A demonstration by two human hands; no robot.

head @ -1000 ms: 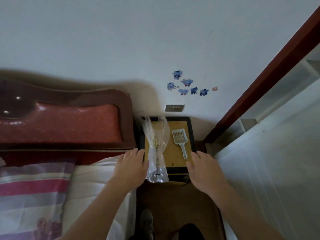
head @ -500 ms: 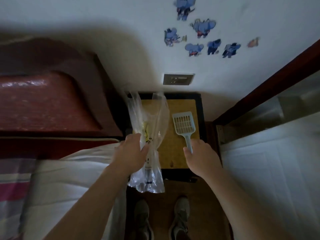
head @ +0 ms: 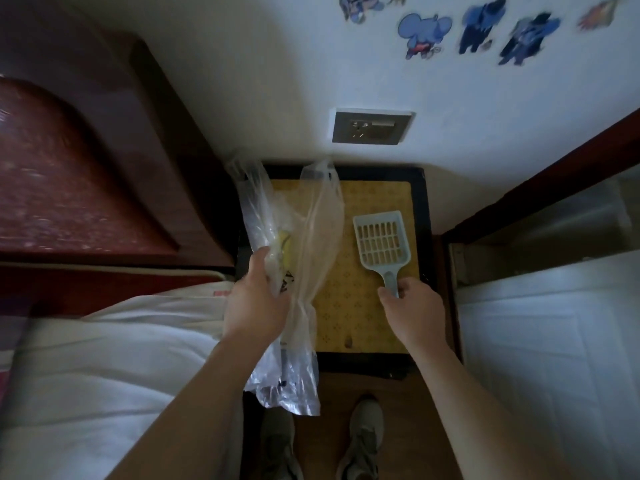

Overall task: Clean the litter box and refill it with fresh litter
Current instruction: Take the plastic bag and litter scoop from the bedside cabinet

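Single head-worn wide-angle view, looking steeply down and forward along both forearms, close over a small bedside table (head: pixel 420 216) set against the wall (head: pixel 277 81). Beyond the fingertips lie the table top and a wall socket (head: pixel 372 128); on the near side of the fingers, the wearer's shoes (head: pixel 363 434) on the floor. No second view is supplied, so no overlap can be reported

Dim room – the wall (head: pixel 450 98) catches the most light, the floor (head: pixel 398 403) sits in shadow; stickers (head: pixel 424 31) smeared by motion blur, edges bowed.
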